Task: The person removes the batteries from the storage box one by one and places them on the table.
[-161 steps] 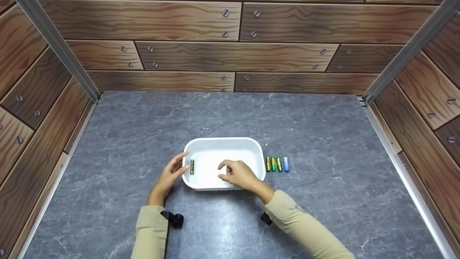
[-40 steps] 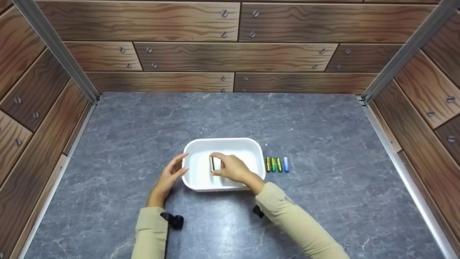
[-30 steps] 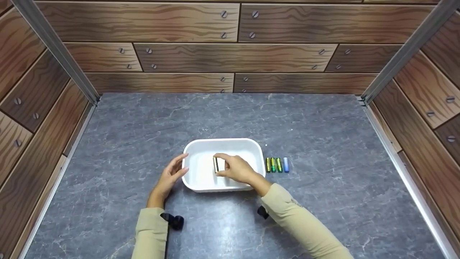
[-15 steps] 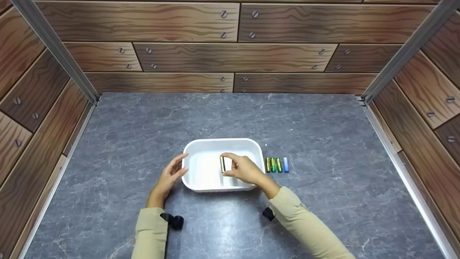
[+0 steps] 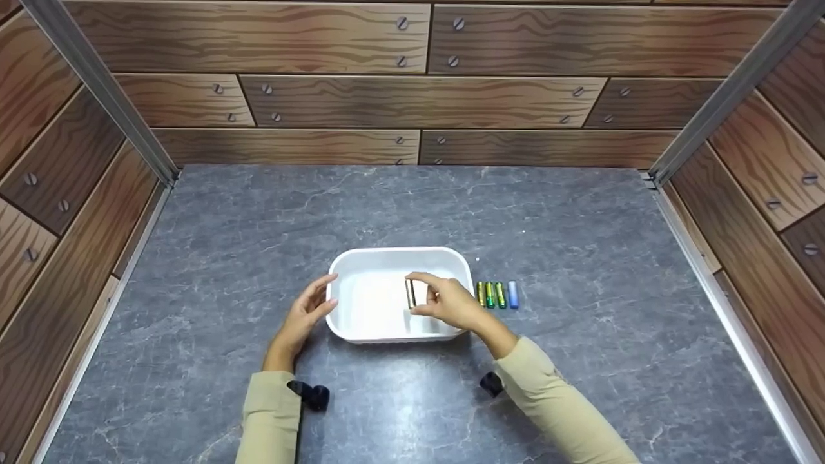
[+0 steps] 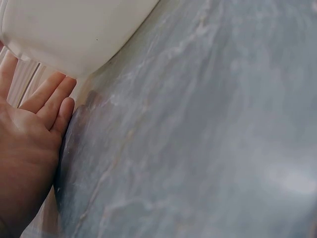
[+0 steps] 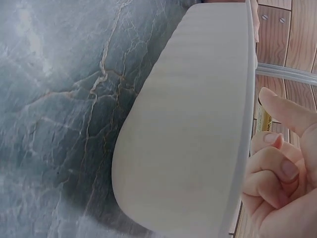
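Between thumb and index finger my right hand (image 5: 451,303) pinches a battery (image 5: 410,294) by its two ends. It is held over the right half of a white plastic basin (image 5: 367,332). In the right wrist view the battery (image 7: 263,120) shows a gold label, and the other fingers are curled beneath it. My left hand (image 5: 305,316) rests at the basin's left rim, fingertips on the edge. The left wrist view shows that hand (image 6: 29,134) with fingers fairly straight along the basin wall (image 6: 74,34).
Just right of the basin, several green-and-gold batteries (image 5: 490,294) lie in a row with a blue battery (image 5: 514,294). The grey marbled table (image 5: 412,206) is enclosed by wood-patterned walls (image 5: 335,100) with metal corner posts.
The battery that lay at the basin's left end 5.4 s ago was picked up by my right hand. Over the last second it has moved right. My left hand has stayed in place.
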A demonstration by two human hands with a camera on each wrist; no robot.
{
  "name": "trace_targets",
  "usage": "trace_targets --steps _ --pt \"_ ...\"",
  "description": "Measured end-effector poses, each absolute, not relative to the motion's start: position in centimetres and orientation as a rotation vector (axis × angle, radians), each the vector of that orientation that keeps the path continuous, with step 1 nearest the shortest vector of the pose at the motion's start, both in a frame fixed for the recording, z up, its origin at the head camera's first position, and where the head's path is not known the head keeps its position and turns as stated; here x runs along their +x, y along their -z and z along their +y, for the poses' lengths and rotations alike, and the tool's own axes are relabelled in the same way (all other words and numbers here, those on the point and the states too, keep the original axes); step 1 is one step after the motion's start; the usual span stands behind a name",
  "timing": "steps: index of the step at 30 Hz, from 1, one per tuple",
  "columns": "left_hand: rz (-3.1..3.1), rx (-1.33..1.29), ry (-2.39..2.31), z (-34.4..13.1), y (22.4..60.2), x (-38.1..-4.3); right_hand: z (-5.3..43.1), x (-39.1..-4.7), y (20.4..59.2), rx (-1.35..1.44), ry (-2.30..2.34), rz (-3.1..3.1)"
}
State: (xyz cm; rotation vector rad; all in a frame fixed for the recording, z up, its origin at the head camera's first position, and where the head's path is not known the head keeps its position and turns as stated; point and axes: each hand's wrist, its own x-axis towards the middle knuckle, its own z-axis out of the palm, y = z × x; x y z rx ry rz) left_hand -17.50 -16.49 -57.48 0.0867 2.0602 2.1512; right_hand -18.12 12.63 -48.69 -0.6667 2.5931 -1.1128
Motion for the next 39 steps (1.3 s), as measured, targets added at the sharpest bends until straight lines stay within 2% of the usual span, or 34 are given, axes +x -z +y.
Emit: trace_targets --steps 39 --pt "2.074 0.079 -2.13 -16.5 57.3 -17.4 18.8 -17.8 48.2 -0.639 1.274 2.597"
